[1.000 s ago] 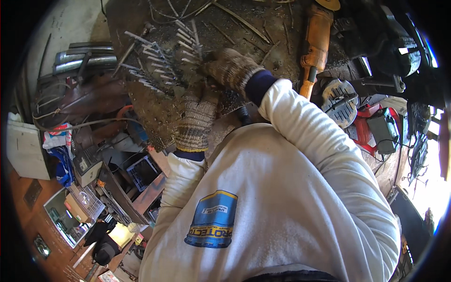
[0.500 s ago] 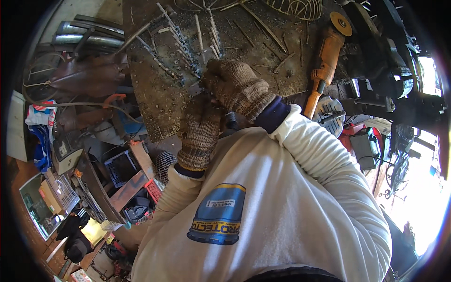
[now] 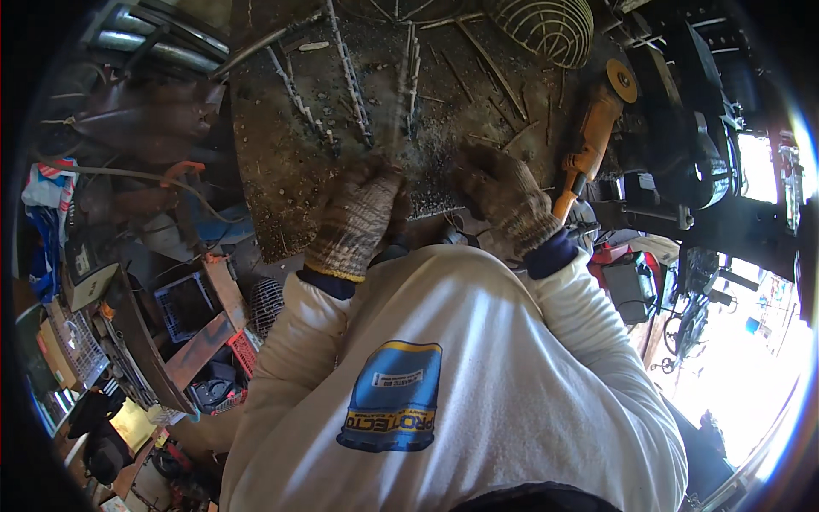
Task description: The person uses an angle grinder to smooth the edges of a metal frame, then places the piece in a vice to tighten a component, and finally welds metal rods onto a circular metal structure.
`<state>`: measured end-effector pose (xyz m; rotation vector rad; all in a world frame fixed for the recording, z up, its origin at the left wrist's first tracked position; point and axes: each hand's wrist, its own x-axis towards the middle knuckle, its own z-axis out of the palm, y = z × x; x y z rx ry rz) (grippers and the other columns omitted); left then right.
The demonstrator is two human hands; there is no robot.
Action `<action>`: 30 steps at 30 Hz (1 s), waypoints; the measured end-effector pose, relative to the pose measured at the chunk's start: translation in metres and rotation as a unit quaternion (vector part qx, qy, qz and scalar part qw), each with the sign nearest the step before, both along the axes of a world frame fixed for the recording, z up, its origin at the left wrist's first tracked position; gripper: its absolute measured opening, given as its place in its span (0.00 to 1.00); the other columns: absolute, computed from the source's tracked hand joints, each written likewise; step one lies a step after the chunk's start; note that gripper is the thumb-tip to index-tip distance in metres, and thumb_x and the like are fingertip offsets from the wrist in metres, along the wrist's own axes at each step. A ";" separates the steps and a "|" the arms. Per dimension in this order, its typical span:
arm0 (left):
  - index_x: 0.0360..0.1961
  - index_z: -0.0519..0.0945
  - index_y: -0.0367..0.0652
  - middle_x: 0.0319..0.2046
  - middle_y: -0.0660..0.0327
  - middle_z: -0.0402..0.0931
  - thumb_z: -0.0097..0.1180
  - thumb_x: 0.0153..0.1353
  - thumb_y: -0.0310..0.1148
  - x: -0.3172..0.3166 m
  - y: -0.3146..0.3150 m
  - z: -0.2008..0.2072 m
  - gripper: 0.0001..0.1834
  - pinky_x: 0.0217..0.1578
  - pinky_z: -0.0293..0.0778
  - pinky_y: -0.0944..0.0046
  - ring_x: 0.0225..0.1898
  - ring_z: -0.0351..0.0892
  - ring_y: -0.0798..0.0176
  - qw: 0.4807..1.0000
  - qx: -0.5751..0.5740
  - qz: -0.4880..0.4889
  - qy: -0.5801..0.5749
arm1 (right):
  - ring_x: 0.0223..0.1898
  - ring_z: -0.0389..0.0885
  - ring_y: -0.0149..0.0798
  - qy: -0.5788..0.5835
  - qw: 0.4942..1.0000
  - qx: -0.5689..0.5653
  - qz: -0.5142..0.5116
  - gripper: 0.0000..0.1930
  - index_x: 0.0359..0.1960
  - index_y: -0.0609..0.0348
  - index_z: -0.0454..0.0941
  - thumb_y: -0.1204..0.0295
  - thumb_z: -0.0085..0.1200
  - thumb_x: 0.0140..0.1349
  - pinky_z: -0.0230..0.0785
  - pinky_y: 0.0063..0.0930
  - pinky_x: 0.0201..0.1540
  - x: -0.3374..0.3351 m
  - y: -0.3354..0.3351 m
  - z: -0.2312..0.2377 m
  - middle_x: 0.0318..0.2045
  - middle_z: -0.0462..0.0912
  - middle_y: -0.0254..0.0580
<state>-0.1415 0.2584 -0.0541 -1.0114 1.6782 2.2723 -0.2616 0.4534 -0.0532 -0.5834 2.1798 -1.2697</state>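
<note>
Both hands wear brown knitted work gloves, at the near edge of a dark, gritty metal worktop (image 3: 281, 209). My left hand (image 3: 354, 213) is closed, its fingers curled near the edge. A faint, motion-smeared upright streak shows just above its fingertips; I cannot make out what it is. Apart from it, to the right, is my right hand (image 3: 503, 192), its fingers blurred and partly hidden under the glove's back. Beyond the hands lie rough, knobbly metal rods: a long one (image 3: 348, 72), a shorter one (image 3: 292, 90) on the left and another (image 3: 413, 81) on the right.
An orange angle grinder (image 3: 590, 141) with a yellowish disc lies along the worktop's right side. A round wire basket (image 3: 550, 34) sits at the far right, near several thin loose rods (image 3: 490, 68). Left of the worktop are metal pipes (image 3: 158, 47) and a plastic crate (image 3: 186, 305).
My hands, together at the rods before, have come apart. The right has moved right and nearer to me; the left has shifted slightly. The whole view has shifted a little too.
</note>
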 end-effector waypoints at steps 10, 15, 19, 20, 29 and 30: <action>0.51 0.78 0.39 0.37 0.56 0.81 0.55 0.67 0.36 -0.004 0.000 -0.029 0.16 0.42 0.77 0.60 0.38 0.81 0.60 0.921 -0.361 -0.068 0.129 | 0.36 0.77 0.26 -0.154 0.988 -0.022 0.019 0.27 0.63 0.66 0.66 0.65 0.57 0.67 0.71 0.20 0.36 0.011 0.004 0.009 0.47 0.80 0.37; 0.49 0.79 0.40 0.30 0.65 0.80 0.56 0.67 0.34 0.000 -0.005 -0.026 0.13 0.30 0.78 0.70 0.28 0.79 0.73 0.982 -0.150 -0.023 0.108 | 0.32 0.75 0.23 -0.200 0.977 -0.032 -0.061 0.26 0.65 0.64 0.66 0.67 0.55 0.67 0.69 0.18 0.32 0.011 0.003 0.007 0.46 0.81 0.37; 0.48 0.79 0.41 0.29 0.66 0.79 0.55 0.67 0.34 -0.008 -0.005 -0.039 0.12 0.28 0.78 0.70 0.27 0.78 0.74 0.967 -0.214 -0.047 0.129 | 0.31 0.74 0.21 -0.238 0.967 -0.050 -0.072 0.25 0.64 0.64 0.66 0.68 0.55 0.68 0.66 0.17 0.29 0.011 -0.002 0.009 0.44 0.82 0.35; 0.45 0.80 0.43 0.33 0.58 0.80 0.56 0.64 0.37 -0.013 -0.004 -0.039 0.13 0.34 0.77 0.61 0.33 0.80 0.60 0.967 -0.225 -0.057 0.103 | 0.31 0.74 0.20 -0.236 0.969 -0.042 -0.066 0.25 0.63 0.64 0.67 0.68 0.55 0.68 0.65 0.17 0.28 0.009 -0.003 0.010 0.43 0.82 0.35; 0.40 0.83 0.46 0.46 0.55 0.79 0.58 0.60 0.35 -0.011 -0.007 -0.004 0.09 0.48 0.76 0.50 0.46 0.79 0.49 0.746 -0.615 -0.179 0.183 | 0.26 0.72 0.22 -0.013 0.998 -0.028 0.053 0.13 0.50 0.60 0.77 0.68 0.54 0.67 0.64 0.20 0.25 0.000 0.009 -0.019 0.34 0.81 0.30; 0.39 0.83 0.47 0.47 0.56 0.78 0.58 0.59 0.35 -0.011 -0.008 -0.002 0.09 0.47 0.76 0.50 0.47 0.79 0.50 0.700 -0.658 -0.208 0.184 | 0.26 0.72 0.22 0.047 0.995 -0.030 0.082 0.13 0.50 0.60 0.77 0.68 0.54 0.67 0.64 0.20 0.25 0.000 0.010 -0.020 0.33 0.81 0.31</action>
